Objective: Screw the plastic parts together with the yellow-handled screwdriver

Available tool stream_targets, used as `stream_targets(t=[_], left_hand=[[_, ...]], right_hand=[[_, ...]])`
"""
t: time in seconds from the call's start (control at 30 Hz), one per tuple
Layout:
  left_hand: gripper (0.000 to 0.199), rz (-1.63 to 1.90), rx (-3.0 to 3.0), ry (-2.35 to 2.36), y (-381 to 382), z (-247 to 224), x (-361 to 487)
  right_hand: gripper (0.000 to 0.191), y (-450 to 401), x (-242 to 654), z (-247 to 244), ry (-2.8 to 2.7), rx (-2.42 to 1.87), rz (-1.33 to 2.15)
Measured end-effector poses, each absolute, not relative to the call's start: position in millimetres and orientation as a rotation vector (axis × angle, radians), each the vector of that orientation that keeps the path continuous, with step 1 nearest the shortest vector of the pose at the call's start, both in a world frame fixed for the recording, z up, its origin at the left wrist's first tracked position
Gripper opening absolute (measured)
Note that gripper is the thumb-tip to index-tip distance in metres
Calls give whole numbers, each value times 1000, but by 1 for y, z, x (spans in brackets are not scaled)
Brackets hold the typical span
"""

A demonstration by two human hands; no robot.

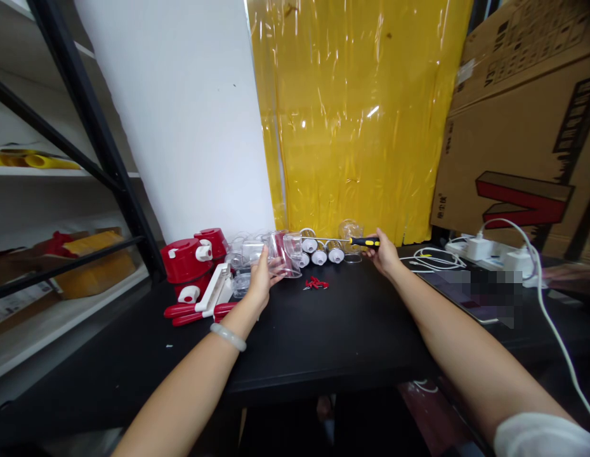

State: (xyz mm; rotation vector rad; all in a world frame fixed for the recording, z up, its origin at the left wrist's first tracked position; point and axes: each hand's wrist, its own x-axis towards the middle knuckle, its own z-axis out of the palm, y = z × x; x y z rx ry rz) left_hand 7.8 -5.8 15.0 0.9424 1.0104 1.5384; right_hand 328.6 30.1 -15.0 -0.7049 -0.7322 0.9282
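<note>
A clear plastic container with a reddish part inside lies on its side in my left hand, whose fingers rest around it. My right hand grips the black and yellow handle of a screwdriver. Its long shaft points left, level, toward the clear container's end; whether the tip touches it cannot be made out. Behind the shaft lie several white-ended cylinders. Small red pieces form a loose pile on the black table, between my hands.
Red round housings and white parts with red handles stand at the left. Another clear container sits at the back. Right are a dark tablet, cables, chargers and a large carton.
</note>
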Motion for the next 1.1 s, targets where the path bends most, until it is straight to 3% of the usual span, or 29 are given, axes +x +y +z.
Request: stream_targets(t=[0.1, 0.43, 0.67, 0.9, 1.1], left_hand=[[44, 1542, 945, 1010, -4, 14, 7], [47, 1539, 940, 1000, -6, 15, 8], [42, 1554, 929, 989, -6, 15, 8], [45, 1544, 935, 984, -8, 16, 9], [40, 1534, 953, 971, -10, 15, 10]], right_hand=[[38, 30, 328, -17, -758, -758, 896], [22, 31, 328, -12, -645, -645, 980], [46, 34, 330, -19, -742, -783, 875], [27, 29, 326, -13, -668, -693, 917], [25, 29, 329, -12, -635, -644, 979]])
